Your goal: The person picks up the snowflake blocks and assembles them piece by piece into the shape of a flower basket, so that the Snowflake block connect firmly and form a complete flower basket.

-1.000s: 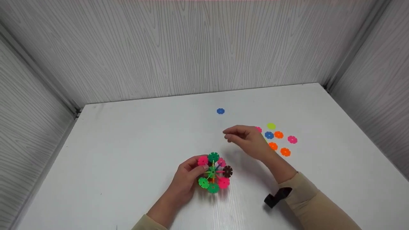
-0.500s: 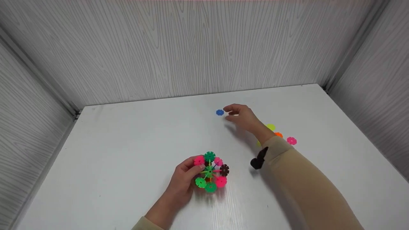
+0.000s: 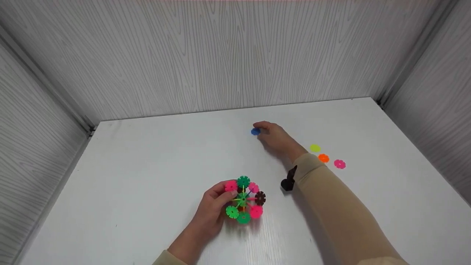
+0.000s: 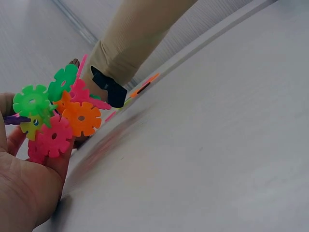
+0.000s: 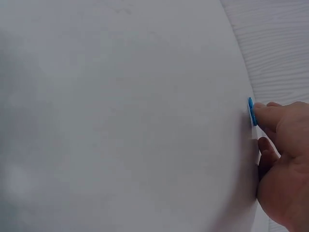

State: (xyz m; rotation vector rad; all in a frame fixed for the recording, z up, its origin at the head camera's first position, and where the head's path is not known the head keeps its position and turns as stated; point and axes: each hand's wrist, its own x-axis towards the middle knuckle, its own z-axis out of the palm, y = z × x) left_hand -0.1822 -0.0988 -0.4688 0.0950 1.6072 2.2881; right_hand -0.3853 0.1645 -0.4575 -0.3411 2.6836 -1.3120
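My left hand (image 3: pixel 211 206) grips a ball of slotted plastic discs (image 3: pixel 243 199) between thumb and fingers, above the table's front half. Its green, pink, orange, yellow and dark brown discs stand out around a middle; the left wrist view also shows purple. Farther back, my right hand (image 3: pixel 278 138) is at a single blue slotted disc (image 3: pixel 255 131). In the right wrist view the index fingertip touches the blue disc (image 5: pixel 252 111), seen nearly edge-on, while the thumb is a little apart from it. Whether the disc is lifted is hard to tell.
On the white table (image 3: pixel 147 176), right of my right forearm, lie a yellow disc (image 3: pixel 315 148), an orange disc (image 3: pixel 323 158) and a pink disc (image 3: pixel 339 164). The sleeve hides others. A black wrist device (image 3: pixel 289 180) hangs at the right cuff. Panels wall the back and sides.
My right hand has moved from beside the loose discs to the far blue disc, and its index finger now touches it. The left hand and the ball of discs stay nearly in place.
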